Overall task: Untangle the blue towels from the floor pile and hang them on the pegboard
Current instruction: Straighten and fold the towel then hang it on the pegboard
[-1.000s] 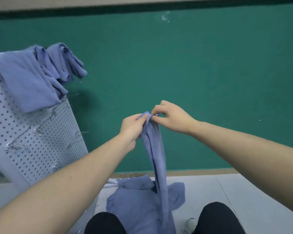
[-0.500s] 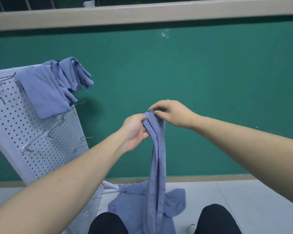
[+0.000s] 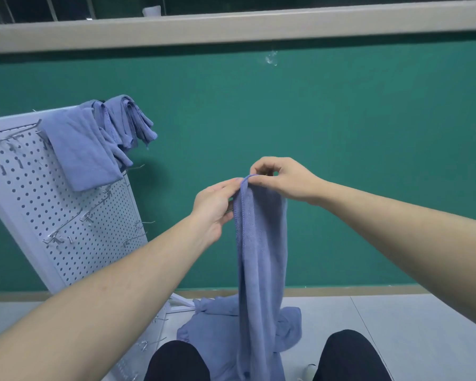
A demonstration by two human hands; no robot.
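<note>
A blue towel (image 3: 260, 259) hangs in a long strip in front of me, down to the floor pile (image 3: 209, 336) of blue cloth between my knees. My left hand (image 3: 215, 207) pinches its top edge on the left side. My right hand (image 3: 283, 178) pinches the same top edge just to the right, fingers curled over the hem. The white pegboard (image 3: 66, 215) leans at the left, with several blue towels (image 3: 94, 144) draped over its top corner.
A green wall (image 3: 341, 160) stands close behind, with a beige ledge (image 3: 231, 28) above it. Metal hooks (image 3: 85, 218) stick out of the pegboard. Grey floor tiles (image 3: 410, 325) lie to the right. My dark-trousered knees (image 3: 349, 358) are at the bottom.
The view has tilted up, so the ledge shows. My hands have opened the bunched top of the towel wider; the hanging strip looks broader and flatter than a second ago.
</note>
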